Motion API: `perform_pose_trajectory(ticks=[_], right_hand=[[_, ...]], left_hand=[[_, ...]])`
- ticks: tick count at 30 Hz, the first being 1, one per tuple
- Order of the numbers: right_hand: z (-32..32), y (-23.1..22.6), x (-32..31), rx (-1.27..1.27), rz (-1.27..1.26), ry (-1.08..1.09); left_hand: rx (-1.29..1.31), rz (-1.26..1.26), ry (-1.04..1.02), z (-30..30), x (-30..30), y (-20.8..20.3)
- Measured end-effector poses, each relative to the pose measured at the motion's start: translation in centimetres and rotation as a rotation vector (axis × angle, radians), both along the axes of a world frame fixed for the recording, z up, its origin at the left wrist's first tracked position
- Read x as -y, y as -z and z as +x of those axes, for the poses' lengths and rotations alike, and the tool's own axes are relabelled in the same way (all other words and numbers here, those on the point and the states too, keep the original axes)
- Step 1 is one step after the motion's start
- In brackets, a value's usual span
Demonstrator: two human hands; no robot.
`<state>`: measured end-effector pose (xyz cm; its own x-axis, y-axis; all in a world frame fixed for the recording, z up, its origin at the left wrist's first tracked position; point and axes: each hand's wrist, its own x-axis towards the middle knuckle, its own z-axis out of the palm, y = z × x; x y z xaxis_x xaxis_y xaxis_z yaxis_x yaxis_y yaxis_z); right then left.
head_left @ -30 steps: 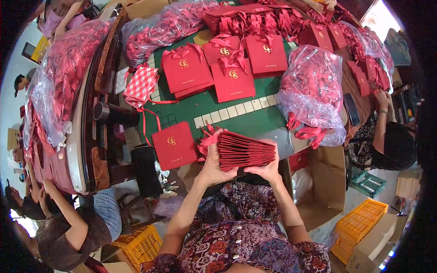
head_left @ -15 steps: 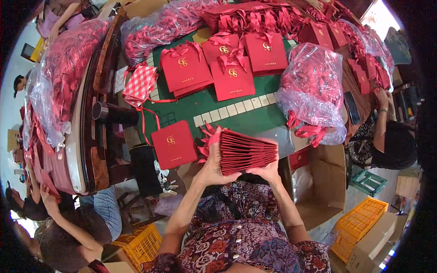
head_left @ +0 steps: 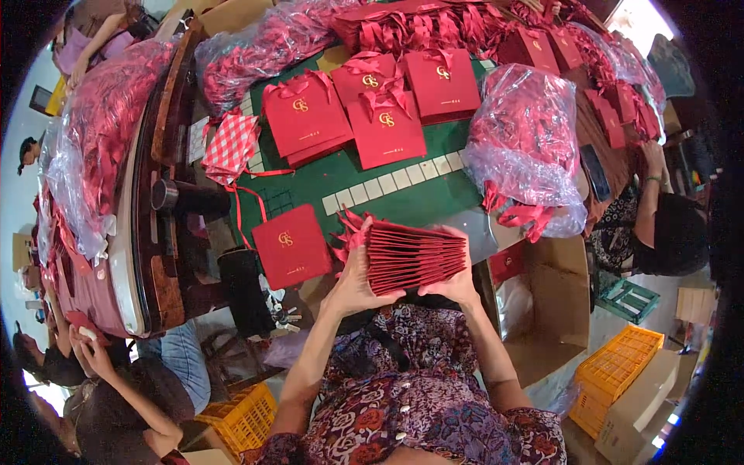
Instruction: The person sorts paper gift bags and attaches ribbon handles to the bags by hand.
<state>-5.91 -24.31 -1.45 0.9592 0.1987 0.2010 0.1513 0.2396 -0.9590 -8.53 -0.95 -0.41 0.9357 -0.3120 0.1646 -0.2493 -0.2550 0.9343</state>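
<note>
With your left hand (head_left: 349,280) and right hand (head_left: 456,285) clamped on opposite ends of the fanned stack of flat red paper bags (head_left: 415,260) near the green tabletop (head_left: 418,203), press evenly so the edges align, without crushing the red fabric ribbons (head_left: 353,226) at the left.

left forearm (head_left: 310,364) and right forearm (head_left: 491,353) slant upward; left hand (head_left: 353,280) and right hand (head_left: 457,285) face each other, thumbs (head_left: 390,296) inward, gripping.
</note>
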Motion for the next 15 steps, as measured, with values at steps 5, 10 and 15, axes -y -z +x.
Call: perform_pose_trajectory(ticks=[5,10,15], right_hand=[[0.0,0.0,0.2,0.001,-0.037,-0.01],[-0.6,-0.2,0.7,0.189,-0.194,0.172],[-3.4,-0.1,1.6,0.216,-0.334,0.51]], left_hand=[[-0.095,-0.124,-0.13,-0.5,1.2,-0.2],[-0.116,-0.178,-0.111,0.0,0.9,0.5],[-0.111,-0.085,-0.118,-0.2,0.4,1.6]])
